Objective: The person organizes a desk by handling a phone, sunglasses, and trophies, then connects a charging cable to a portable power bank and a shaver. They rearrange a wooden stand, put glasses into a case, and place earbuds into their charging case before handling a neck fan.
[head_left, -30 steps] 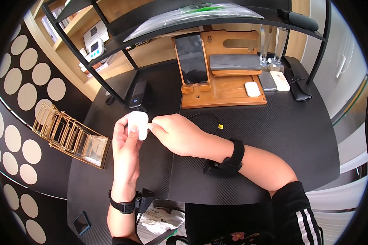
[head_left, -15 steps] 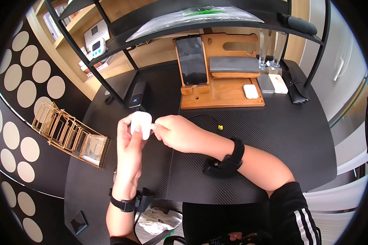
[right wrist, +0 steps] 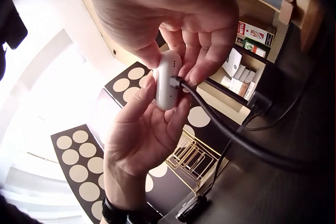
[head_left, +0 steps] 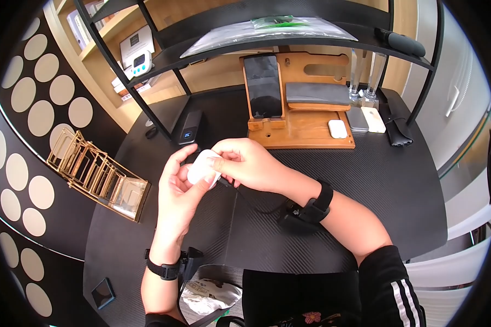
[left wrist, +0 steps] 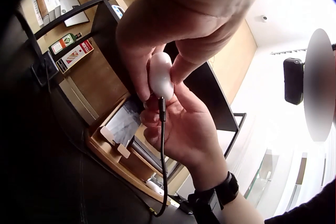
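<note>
A white earbuds case (head_left: 201, 168) is held up over the desk between both hands. My left hand (head_left: 178, 193) grips it from the left, its thumb lying along the near side. From the right, my right hand (head_left: 253, 166) pinches the case between thumb and fingers. In the right wrist view a black cable (right wrist: 236, 136) ends in a plug (right wrist: 176, 82) seated in the case's narrow end, beside a row of small dots. The same cable hangs down from the case in the left wrist view.
A wooden stand (head_left: 297, 135) at the back bears a dark phone (head_left: 263, 87), a grey case (head_left: 317, 96) and a second white earbuds case (head_left: 337, 129). A black power bank (head_left: 191, 126) lies behind the hands. At left is a gold wire rack (head_left: 101, 177); a black shelf (head_left: 213, 54) spans the back.
The earbuds case has moved slightly right and tilted. My right hand, earlier at its right edge, now has its thumb over it. The yellow cable tag has dropped out of the head view.
</note>
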Tool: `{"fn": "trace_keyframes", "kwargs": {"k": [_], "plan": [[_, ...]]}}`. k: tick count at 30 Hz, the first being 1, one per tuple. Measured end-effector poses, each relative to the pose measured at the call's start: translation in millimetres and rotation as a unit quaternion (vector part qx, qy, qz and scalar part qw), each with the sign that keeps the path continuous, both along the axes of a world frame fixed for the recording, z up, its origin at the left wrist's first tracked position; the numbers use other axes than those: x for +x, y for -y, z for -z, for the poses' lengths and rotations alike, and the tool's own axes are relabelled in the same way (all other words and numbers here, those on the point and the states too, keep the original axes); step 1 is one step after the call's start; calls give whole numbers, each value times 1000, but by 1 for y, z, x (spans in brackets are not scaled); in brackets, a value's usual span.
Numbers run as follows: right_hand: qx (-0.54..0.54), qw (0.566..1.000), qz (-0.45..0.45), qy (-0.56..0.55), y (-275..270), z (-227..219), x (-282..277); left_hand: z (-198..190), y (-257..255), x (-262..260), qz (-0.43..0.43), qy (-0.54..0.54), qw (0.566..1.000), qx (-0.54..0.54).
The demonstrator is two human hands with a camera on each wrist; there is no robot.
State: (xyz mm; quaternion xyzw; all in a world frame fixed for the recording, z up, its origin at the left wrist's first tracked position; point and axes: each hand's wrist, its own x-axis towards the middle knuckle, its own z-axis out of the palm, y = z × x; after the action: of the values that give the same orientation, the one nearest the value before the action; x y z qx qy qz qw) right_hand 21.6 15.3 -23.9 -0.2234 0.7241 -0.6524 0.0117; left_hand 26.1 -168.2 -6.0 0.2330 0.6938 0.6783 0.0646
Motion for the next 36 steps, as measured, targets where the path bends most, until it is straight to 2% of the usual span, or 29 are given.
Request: {"fn": "trace_keyframes", "kwargs": {"k": [3, 5, 11, 13, 17, 18, 19, 21, 25, 27, 29, 31, 33, 35, 36], "plan": [[-37, 999, -8, 7, -1, -3, -1, -1, -8, 7, -7, -38, 999, 14], [-88, 995, 18, 30, -1, -2, -2, -1, -14, 12, -12, -56, 998, 35], [-119, 991, 23, 55, -7, 5, -9, 11, -18, 11, 7, -11, 999, 35], [-182, 977, 43, 105, -9, 1, -8, 16, -18, 13, 15, -7, 999, 42], [-307, 939, 45, 149, -22, -6, -11, 28, -21, 16, 70, -5, 996, -59], [-309, 938, 55, 145, -29, -11, -10, 30, -20, 17, 91, -21, 991, -99], [-300, 941, 64, 144, -36, -14, -9, 30, -20, 18, 98, -20, 991, -87], [-311, 937, 81, 138, -52, -18, -3, 30, -18, 19, 121, -55, 973, -187], [-197, 949, 177, 173, -95, -5, 17, 26, -13, 19, 172, -67, 943, -277], [-144, 939, 232, 207, -120, 10, 23, 20, -13, 22, 193, -68, 916, -344], [-120, 923, 271, 247, -140, 26, 27, 16, -16, 26, 205, -59, 916, -340], [-92, 921, 290, 243, -154, 39, 26, 17, -17, 27, 214, -148, 873, -412], [-52, 911, 324, 250, -162, 45, 21, 22, -17, 27, 216, -152, 875, -405], [-50, 901, 348, 253, -162, 44, 15, 25, -16, 27, 228, -185, 839, -458], [-4, 900, 349, 261, -164, 44, 11, 27, -15, 27, 227, -184, 841, -456]]}}
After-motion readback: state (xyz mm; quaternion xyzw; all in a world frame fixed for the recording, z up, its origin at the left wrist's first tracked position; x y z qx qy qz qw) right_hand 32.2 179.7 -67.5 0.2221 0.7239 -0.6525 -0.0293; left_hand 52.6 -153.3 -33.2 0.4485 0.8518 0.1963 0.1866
